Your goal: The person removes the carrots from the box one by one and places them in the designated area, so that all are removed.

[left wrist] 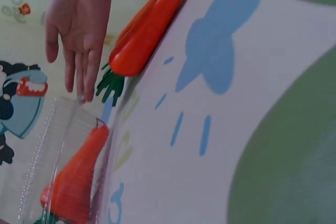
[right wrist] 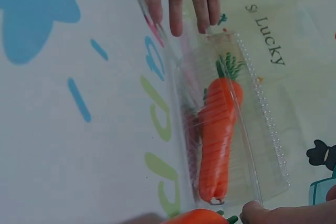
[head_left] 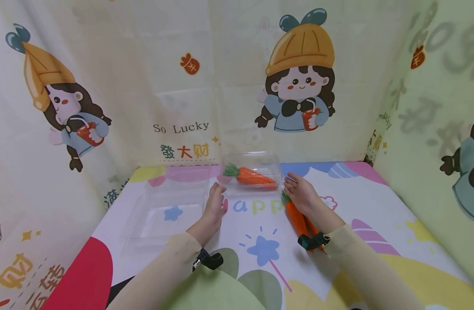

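A clear plastic box (head_left: 273, 159) stands at the far edge of the table, with an orange toy carrot (head_left: 254, 176) with green leaves inside it. Whether its lid is fully closed I cannot tell. My left hand (head_left: 215, 206) is held at the box's left end, fingers straight. At the right end is my right hand (head_left: 302, 196), palm inward and fingers extended, as the left wrist view shows. Its fingertips (left wrist: 88, 94) are at the box's corner; contact is unclear. Under the right hand and wrist lie more carrots (head_left: 296, 217), partly hidden.
Another clear plastic box (head_left: 144, 224), its lid (head_left: 178, 177) raised behind, sits on the left of the table. A printed cloth (head_left: 237, 86) hangs behind the table and along both sides. The tabletop (head_left: 252, 228) carries colourful printed shapes.
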`<state>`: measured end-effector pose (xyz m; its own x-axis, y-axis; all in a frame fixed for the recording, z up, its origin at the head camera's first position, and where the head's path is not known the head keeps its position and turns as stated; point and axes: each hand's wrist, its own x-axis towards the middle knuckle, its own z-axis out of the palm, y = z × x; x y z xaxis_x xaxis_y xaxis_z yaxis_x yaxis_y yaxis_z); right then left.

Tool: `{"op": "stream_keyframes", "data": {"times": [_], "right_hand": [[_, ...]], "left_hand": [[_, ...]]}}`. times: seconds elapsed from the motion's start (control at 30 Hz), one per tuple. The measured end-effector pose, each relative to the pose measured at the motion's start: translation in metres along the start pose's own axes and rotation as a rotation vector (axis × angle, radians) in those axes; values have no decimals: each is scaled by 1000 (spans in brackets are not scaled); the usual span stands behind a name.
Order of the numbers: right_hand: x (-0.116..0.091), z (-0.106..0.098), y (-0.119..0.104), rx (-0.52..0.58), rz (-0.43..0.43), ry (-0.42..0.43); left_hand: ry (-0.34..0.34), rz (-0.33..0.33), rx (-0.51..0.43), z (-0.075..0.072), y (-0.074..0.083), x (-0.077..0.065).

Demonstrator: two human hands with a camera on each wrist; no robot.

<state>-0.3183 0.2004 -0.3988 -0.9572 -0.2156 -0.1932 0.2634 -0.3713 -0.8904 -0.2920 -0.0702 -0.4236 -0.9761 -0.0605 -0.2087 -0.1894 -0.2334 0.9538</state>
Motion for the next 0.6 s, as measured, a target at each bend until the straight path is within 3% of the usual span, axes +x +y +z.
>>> {"op": "stream_keyframes", "data": {"times": [0.1, 0.6], "right_hand": [[-7, 0, 0, -13, 1, -11], [-64, 5, 12, -102, 37, -56]], "left_hand": [[-8, -7, 27, 0, 0, -9], [20, 98, 160, -6, -13, -71]]}}
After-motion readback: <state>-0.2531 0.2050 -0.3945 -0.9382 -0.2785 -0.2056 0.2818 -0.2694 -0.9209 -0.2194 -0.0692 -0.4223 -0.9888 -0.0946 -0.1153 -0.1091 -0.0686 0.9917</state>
